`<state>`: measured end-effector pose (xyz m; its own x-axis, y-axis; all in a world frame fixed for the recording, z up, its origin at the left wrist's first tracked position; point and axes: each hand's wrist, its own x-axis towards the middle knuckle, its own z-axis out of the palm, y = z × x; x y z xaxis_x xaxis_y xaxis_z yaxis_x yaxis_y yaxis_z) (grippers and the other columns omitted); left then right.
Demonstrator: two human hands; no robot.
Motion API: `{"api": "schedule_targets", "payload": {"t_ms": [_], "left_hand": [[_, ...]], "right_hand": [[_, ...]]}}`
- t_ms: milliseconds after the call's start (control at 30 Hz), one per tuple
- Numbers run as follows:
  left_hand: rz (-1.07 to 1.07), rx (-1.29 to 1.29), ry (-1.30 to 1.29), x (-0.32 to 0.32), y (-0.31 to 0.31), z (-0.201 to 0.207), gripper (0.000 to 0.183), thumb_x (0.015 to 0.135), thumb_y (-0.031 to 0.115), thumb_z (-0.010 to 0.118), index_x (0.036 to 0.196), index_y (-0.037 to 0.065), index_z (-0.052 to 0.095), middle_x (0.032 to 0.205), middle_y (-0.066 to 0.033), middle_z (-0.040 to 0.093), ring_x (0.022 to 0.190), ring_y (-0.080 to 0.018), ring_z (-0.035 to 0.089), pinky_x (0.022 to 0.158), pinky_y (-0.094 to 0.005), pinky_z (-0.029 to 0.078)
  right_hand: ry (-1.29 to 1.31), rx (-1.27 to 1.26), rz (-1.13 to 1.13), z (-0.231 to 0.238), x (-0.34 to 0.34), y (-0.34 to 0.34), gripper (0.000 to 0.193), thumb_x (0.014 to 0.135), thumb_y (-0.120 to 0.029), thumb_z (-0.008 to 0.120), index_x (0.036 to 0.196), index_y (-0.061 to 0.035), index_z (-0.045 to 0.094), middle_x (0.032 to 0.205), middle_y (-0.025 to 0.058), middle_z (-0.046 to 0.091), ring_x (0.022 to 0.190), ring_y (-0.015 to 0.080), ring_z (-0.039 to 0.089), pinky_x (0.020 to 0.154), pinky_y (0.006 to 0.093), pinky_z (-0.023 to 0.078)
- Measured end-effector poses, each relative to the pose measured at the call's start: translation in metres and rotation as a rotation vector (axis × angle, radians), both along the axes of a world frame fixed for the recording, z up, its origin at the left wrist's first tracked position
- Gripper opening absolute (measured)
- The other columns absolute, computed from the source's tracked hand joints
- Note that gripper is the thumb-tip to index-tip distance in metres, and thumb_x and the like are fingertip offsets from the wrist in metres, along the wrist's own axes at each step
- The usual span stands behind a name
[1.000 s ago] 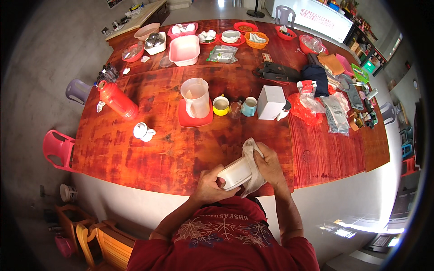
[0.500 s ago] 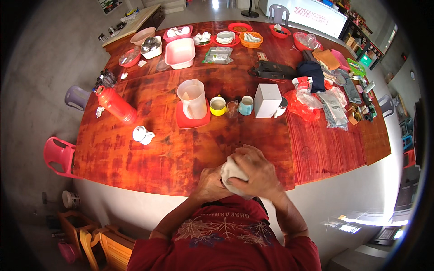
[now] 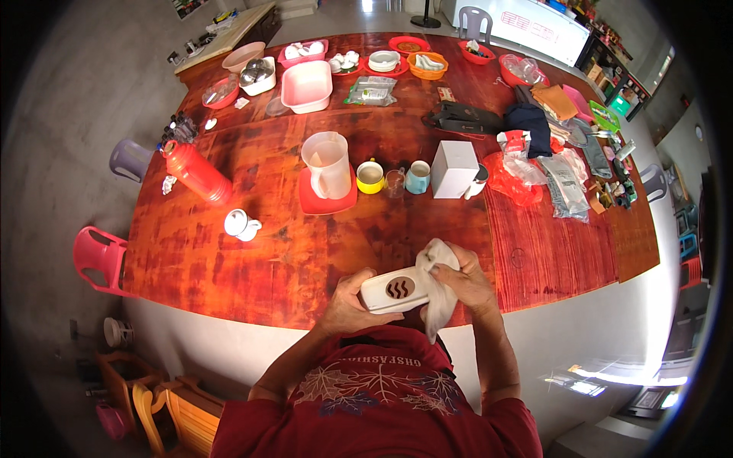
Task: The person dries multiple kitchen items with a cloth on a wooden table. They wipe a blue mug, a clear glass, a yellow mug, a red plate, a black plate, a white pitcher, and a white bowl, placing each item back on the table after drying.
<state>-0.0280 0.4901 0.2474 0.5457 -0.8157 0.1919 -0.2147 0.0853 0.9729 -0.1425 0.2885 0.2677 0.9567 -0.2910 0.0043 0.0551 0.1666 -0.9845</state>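
Note:
My left hand point(image 3: 345, 307) is closed around one end of a white container point(image 3: 379, 291) with rounded corners. The container lies tilted sideways above the table's near edge, and a brown round mark with dark wavy lines faces up. Pinched in my right hand point(image 3: 469, 281) is a whitish cloth point(image 3: 437, 309), bunched over the container's right end and hanging down toward my shirt. The cloth hides that end of the container.
On the red-brown table point(image 3: 305, 267) stand a white mug point(image 3: 238, 224), a red flask point(image 3: 197, 174), a pitcher point(image 3: 328, 164) on a red tray, a yellow cup point(image 3: 370, 177), a blue mug point(image 3: 418, 177) and a white box point(image 3: 453, 169). Bags and cloths crowd the right; basins line the back.
Both hands were wrapped over the cloth, with the container mostly covered. Now my right hand has moved right with the cloth, and the container's marked side shows in my left hand.

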Motion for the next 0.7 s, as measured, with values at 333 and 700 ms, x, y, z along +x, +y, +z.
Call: {"api": "schedule_targets", "payload": {"t_ms": [333, 700], "left_hand": [[0.09, 0.088, -0.179, -0.006, -0.009, -0.005, 0.039, 0.067, 0.018, 0.079, 0.098, 0.005, 0.059, 0.083, -0.0107, 0.066, 0.075, -0.0177, 0.067, 0.066, -0.0342, 0.053], [0.174, 0.023, -0.014, -0.011, -0.001, -0.005, 0.039, 0.061, 0.015, 0.084, 0.09, 0.002, 0.061, 0.083, -0.0074, 0.066, 0.074, -0.0112, 0.064, 0.065, -0.0291, 0.052]], "right_hand": [[-0.261, -1.413, -0.231, 0.04, 0.023, 0.07, 0.023, 0.071, -0.018, 0.065, 0.093, -0.0136, 0.064, 0.099, 0.0063, 0.049, 0.089, 0.0238, 0.05, 0.073, 0.0371, 0.045], [-0.224, -0.994, -0.291, 0.028, 0.023, 0.045, 0.033, 0.066, -0.005, 0.068, 0.098, -0.0122, 0.064, 0.099, 0.0082, 0.054, 0.085, 0.0281, 0.056, 0.07, 0.0364, 0.05]]}}
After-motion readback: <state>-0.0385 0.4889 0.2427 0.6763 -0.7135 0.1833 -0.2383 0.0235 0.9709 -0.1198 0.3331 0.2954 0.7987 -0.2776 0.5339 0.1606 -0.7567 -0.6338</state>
